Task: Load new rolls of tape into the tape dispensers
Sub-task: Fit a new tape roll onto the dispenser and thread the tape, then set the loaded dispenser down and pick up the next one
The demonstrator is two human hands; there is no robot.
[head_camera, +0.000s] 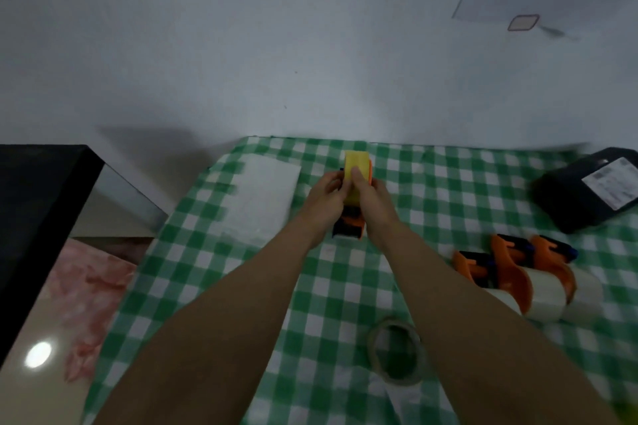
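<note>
Left hand (326,193) grips orange dispenser (349,221) | right hand (368,198) pinches yellow tape roll (357,162)

Left hand (328,190) and right hand (367,193) grip yellow-taped dispenser (355,197).

The left forearm (241,286) and right forearm (466,304) stretch forward, bare, converging at the wrists. The left hand (326,191) curls its fingers round the tape dispenser (350,217) from one side. The right hand (371,198) grips the other, thumb laid forward on top.
</note>
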